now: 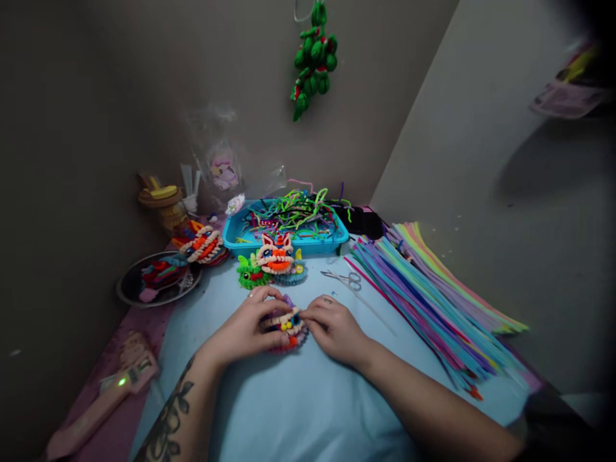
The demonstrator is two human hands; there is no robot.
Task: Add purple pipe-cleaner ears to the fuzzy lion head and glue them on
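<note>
A small pipe-cleaner figure (289, 327), cream, purple and orange with yellow and blue bits, rests on the light blue cloth (289, 404). My left hand (250, 324) is wrapped round its left side, thumb in front and fingers over the top. At its right edge my right hand (334, 327) has thumb and forefinger pinched together; whatever is between those fingertips is too small to make out. Just behind the hands stand finished-looking figures: an orange and cream one (276, 255), a green one (252, 274) and a blue one (292, 276).
Behind is a blue tray (286, 247) of fuzzy scraps. Scissors (353, 280) and bundles of pipe cleaners (423, 308) lie at right. On the left are a metal bowl (128, 292), another figure (205, 245) and a pink glue gun (101, 401). Green pieces (315, 58) hang above.
</note>
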